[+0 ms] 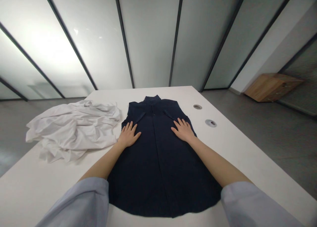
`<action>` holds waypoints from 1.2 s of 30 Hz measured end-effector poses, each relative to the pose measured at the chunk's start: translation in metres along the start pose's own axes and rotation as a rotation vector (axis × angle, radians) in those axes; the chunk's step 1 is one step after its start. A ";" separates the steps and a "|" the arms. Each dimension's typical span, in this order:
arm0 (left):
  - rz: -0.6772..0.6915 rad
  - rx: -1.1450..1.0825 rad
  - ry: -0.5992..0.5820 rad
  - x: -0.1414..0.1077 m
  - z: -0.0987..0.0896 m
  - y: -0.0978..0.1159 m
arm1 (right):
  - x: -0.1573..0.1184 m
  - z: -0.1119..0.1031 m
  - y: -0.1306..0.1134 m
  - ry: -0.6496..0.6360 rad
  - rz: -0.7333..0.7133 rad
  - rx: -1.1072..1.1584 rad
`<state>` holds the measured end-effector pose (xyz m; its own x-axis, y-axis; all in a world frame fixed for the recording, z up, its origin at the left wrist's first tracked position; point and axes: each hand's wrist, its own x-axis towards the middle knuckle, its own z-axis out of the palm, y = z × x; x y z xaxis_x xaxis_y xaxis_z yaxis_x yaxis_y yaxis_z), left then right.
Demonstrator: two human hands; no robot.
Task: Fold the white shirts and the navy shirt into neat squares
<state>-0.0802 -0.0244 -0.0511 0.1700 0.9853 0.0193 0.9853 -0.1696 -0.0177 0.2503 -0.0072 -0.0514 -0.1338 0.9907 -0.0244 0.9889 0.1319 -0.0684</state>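
Lying flat on the white counter (47,184), a dark blue button shirt (158,177) sits right under both hands. The left hand (128,135) and the right hand (182,130) are open and flat on the shirt's chest, one on each side of the buttons. Their fingers are spread, and neither hand is grabbing the cloth. The collar (153,98) is past the hands, at the far end of the shirt. Just left of the shirt, a crumpled white cloth (71,129) lies in a heap. Right of the shirt are two round metal holes (210,123) in the counter. Far past the shirt, a wooden box (272,87) sits on the floor. Pale blue sleeves (84,200) cover the arms nearest the shirt's bottom edge.
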 end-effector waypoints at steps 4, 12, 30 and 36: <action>-0.024 -0.012 -0.026 -0.004 -0.003 -0.006 | -0.001 -0.003 0.000 -0.013 0.019 -0.001; -0.019 0.010 -0.040 -0.006 -0.003 -0.006 | -0.010 -0.005 -0.005 -0.016 0.032 -0.007; 0.008 0.006 0.016 0.038 -0.005 0.022 | 0.021 -0.003 -0.025 0.005 -0.006 0.045; 0.010 0.022 0.018 0.024 -0.002 0.023 | 0.012 -0.001 -0.025 -0.005 -0.011 0.034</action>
<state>-0.0537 -0.0047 -0.0488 0.1807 0.9829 0.0369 0.9830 -0.1792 -0.0402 0.2236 0.0016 -0.0493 -0.1451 0.9890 -0.0286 0.9846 0.1414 -0.1030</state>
